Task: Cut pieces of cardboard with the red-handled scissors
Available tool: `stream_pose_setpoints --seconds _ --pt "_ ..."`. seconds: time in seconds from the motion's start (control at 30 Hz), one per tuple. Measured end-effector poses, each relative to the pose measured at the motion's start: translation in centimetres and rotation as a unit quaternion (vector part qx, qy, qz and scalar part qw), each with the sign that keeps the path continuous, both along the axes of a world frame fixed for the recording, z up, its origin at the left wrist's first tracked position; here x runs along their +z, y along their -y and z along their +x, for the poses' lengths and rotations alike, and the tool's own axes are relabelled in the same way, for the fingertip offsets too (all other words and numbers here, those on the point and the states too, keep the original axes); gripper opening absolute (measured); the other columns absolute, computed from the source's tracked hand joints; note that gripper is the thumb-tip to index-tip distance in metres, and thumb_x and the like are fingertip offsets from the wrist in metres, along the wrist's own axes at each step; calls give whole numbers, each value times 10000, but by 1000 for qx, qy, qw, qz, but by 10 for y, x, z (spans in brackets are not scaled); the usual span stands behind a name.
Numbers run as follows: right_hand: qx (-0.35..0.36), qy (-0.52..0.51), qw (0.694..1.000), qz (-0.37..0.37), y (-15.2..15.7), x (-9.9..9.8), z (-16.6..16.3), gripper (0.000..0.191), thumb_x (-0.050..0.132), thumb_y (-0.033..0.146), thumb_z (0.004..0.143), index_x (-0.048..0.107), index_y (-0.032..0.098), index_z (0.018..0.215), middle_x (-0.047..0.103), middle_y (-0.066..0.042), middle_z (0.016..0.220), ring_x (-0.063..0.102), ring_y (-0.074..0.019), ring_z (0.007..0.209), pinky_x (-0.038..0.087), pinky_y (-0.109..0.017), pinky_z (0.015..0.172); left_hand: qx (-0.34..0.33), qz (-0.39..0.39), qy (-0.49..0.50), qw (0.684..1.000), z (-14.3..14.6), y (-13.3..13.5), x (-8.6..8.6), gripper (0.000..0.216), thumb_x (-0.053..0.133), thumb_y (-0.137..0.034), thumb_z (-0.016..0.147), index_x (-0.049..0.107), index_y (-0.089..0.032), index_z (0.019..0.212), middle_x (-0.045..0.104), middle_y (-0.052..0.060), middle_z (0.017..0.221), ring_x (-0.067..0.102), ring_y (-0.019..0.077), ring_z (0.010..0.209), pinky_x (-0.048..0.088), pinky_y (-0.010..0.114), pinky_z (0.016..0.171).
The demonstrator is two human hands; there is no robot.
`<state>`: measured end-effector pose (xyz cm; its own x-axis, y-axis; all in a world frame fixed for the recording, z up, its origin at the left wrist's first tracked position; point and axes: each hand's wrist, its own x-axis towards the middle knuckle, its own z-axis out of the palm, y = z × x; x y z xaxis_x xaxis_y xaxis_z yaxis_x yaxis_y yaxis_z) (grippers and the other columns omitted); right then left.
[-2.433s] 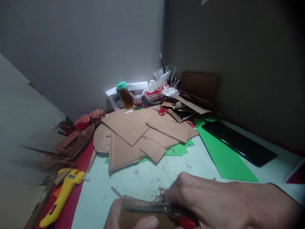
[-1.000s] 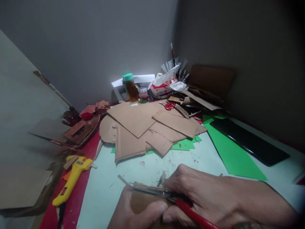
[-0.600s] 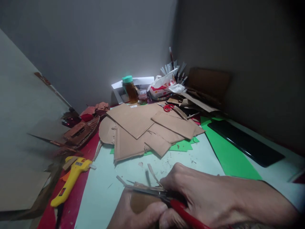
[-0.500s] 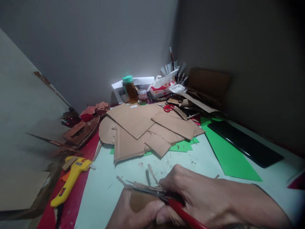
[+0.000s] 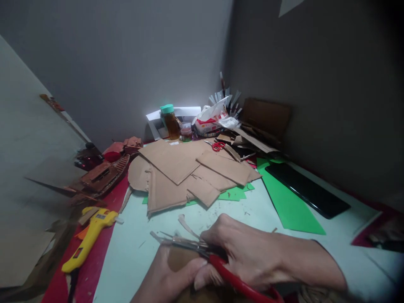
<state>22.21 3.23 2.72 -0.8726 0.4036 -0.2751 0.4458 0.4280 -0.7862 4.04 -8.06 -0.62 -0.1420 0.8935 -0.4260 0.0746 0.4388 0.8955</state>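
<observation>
Red-handled scissors [image 5: 222,268] are gripped in my right hand [image 5: 244,246], their blades pointing left along the upper edge of a brown cardboard piece [image 5: 179,257]. My left hand [image 5: 167,275] pinches that cardboard from the left, thumb on its near face. Both thumbs lie close together below the blades. A thin curled strip of cardboard [image 5: 187,226] stands up beyond the blades. The lower part of the cardboard is partly hidden by my hands and the frame's bottom edge.
Several flat cardboard pieces [image 5: 170,162] lie overlapping ahead, with small red scissors [image 5: 218,146] behind. At left are a yellow glue gun [image 5: 90,240] and a brown model boat [image 5: 102,176]. On the right, a black phone-like slab [image 5: 307,190] rests on green sheet [image 5: 293,210].
My view has shifted a little, so the table's things sit slightly further left. Both hands keep their hold on the cardboard and scissors; the loose strip leans further left.
</observation>
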Motion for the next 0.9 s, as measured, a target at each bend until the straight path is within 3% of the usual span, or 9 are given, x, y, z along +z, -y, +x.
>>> stream_pose_setpoints --seconds 0.1,0.23,0.4,0.53,0.67,0.77,0.9 --pt "19 9 1000 22 -2 5 -2 437 802 424 788 472 205 605 356 84 475 333 -90 470 241 -232 401 22 15 -7 1000 0 0 0 476 858 -592 670 715 -271 990 775 56 1099 657 320 1122 490 409 973" --pt "46 46 997 35 -1 15 -5 389 808 346 766 481 209 607 408 83 474 381 -94 458 252 -235 386 -60 57 55 995 1 -3 0 424 792 -537 808 748 -273 1136 716 38 1312 593 258 1287 441 368 1108" --pt "3 -14 999 37 2 0 -5 382 836 339 738 500 199 624 473 73 517 402 -95 494 289 -238 433 -65 58 61 994 2 -3 -2 566 805 -537 809 686 -252 1284 735 60 1276 604 281 1276 457 412 1085" --pt "35 -5 997 71 -1 3 -5 382 788 288 764 447 215 607 342 103 473 311 -86 462 248 -240 408 -52 41 60 996 3 -5 3 497 827 -551 782 736 -256 1172 758 27 1235 636 269 1212 472 368 1045" --pt "78 16 994 70 -1 13 -4 351 763 281 770 458 213 611 391 97 489 353 -82 459 269 -228 407 -144 129 106 975 6 -11 7 287 790 -437 854 746 -230 1049 785 16 1066 674 242 1053 512 361 961" --pt "50 1 994 101 2 8 -4 386 737 396 813 452 217 624 407 85 506 365 -89 474 265 -238 410 -138 126 120 975 8 -12 7 194 792 -378 856 741 -224 963 759 2 1051 652 212 1014 494 339 989" --pt "61 -17 987 150 0 -3 -5 337 707 320 795 432 220 626 341 90 493 326 -91 459 257 -248 432 -148 107 120 976 8 -12 8 215 786 -428 849 719 -225 866 726 -13 931 628 198 949 494 318 972"
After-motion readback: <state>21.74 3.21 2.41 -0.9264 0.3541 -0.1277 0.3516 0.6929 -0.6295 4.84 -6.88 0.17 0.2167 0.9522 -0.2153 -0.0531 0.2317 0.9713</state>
